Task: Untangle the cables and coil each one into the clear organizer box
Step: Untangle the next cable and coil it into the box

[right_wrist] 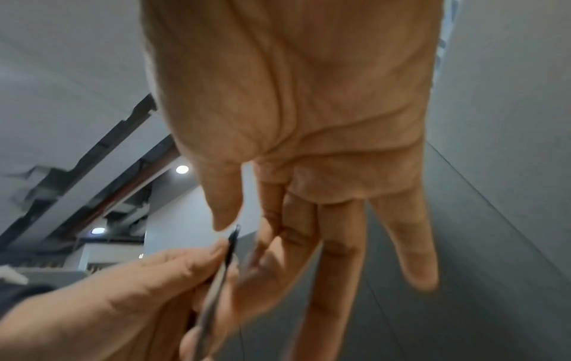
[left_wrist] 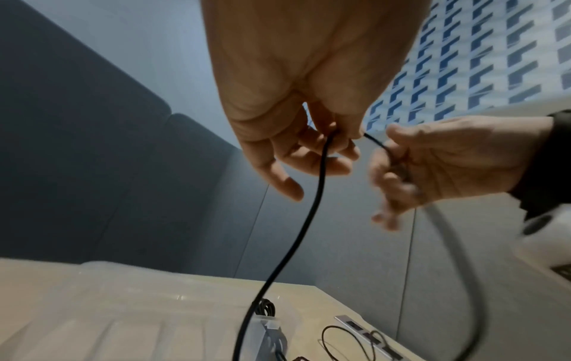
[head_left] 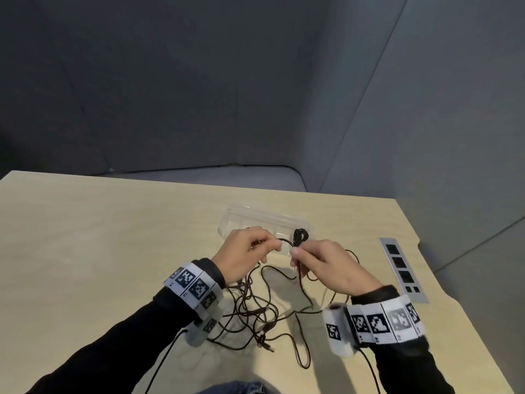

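Both hands are raised over the table and share one thin black cable (head_left: 286, 240). My left hand (head_left: 271, 246) pinches it between thumb and forefinger, and in the left wrist view the same cable (left_wrist: 309, 219) hangs down from that pinch (left_wrist: 340, 135). My right hand (head_left: 297, 255) holds the cable a short way along, thumb against forefinger, its other fingers (right_wrist: 404, 244) stretched out. The clear organizer box (head_left: 237, 221) lies just beyond the hands, with a coiled black cable (head_left: 300, 236) in its right end. A loose tangle of dark cables (head_left: 255, 314) lies on the table under my wrists.
A grey socket panel (head_left: 403, 270) is set into the wooden table (head_left: 99, 251) at the right, near the edge. Grey padded walls stand behind and to the right. Cable loops (head_left: 301, 354) trail toward the near edge.
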{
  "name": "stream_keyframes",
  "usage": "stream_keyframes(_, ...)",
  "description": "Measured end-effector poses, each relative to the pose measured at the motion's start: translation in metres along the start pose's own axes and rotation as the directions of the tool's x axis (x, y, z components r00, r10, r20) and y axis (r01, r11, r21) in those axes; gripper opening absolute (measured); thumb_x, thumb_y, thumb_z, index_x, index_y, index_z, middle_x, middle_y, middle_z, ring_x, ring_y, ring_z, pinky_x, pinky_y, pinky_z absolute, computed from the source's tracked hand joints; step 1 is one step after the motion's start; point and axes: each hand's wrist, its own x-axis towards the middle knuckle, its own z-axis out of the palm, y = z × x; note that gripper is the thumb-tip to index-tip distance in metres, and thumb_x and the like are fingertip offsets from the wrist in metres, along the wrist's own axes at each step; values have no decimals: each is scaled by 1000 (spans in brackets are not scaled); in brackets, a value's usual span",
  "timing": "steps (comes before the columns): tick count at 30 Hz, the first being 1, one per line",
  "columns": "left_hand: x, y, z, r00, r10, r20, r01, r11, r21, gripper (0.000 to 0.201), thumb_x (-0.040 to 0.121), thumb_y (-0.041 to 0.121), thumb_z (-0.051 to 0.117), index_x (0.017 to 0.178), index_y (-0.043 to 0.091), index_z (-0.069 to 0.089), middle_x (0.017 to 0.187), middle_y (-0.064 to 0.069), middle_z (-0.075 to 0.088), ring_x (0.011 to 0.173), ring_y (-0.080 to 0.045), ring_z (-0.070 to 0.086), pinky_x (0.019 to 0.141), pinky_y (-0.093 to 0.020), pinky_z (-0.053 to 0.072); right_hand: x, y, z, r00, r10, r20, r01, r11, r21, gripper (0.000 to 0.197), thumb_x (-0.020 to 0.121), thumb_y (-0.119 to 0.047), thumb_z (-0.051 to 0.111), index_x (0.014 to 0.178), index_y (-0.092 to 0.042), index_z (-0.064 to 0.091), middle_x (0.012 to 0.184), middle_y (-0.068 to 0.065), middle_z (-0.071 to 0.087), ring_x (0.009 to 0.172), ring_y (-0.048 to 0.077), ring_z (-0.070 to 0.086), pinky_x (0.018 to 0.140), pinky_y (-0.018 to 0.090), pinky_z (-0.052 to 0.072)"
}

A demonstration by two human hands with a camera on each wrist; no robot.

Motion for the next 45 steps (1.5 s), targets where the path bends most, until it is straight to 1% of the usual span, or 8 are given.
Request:
stream_keyframes(6,-10,-19,22,963,-3,271,-26,994,103,19,94,29,52,91,14,64,85,0,62,77,-13,57,71,-24,46,-3,10,-15,982,5,-190,18,993,117,33,95,-25,49,65,-16,59,53,-5,53,50,3,49,60,27,42)
stream_keyframes(15,-36,-95,32,911,-154,383,13,938,346,33,89,32,32,87,10,57,83,-4,57,82,-19,53,78,-32,43,-14,33,-36,784,290,-549,203,716,668,37,93,-36,43,63,-16,50,115,6,67,107,21,62,84,40,56)
stream_keyframes(20,-29,-95,32,908,-192,373,58,938,340,41,82,44,28,85,18,59,83,3,56,82,-13,51,77,-22,38,-19,39,-27,847,368,-385,249,366,897,42,97,-43,36,64,-17,37,55,2,50,56,23,58,73,43,56)
stream_keyframes(24,-25,-85,27,960,-194,204,152,967,203,22,90,34,39,88,33,61,81,9,63,77,-6,57,73,-25,44,-20,46,-17,874,318,-368,33,715,698,67,53,-73,71,96,-25,52,54,-9,40,46,11,34,45,22,34)
stream_keyframes(27,-23,-69,25,988,-61,141,26,972,235,24,95,33,39,100,32,62,87,12,66,77,-3,57,72,-24,45,-17,42,8,971,139,-196,-118,986,115,72,58,-73,66,122,-43,51,86,-10,61,79,5,58,71,22,45)
stream_keyframes(30,-21,-51,28,993,72,90,-98,939,331,30,95,38,36,108,30,62,96,16,66,82,2,55,71,-16,42,-11,35,42,996,93,-2,-90,957,-275,58,68,-74,55,114,-39,61,107,-19,60,98,3,57,86,28,48)
stream_keyframes(36,-20,-53,30,984,-71,163,-15,879,476,30,88,54,47,110,36,55,93,22,58,82,-2,53,71,-25,41,-8,41,44,999,18,26,-25,960,278,37,94,-38,47,64,-19,57,49,-9,54,50,5,47,61,23,42)
stream_keyframes(45,-50,-116,21,865,-450,220,173,680,712,31,89,53,46,104,33,64,107,10,63,101,-12,57,84,-31,48,-28,60,-21,824,366,-431,-92,839,537,50,92,-44,50,52,-17,36,53,0,31,48,10,27,54,27,27)
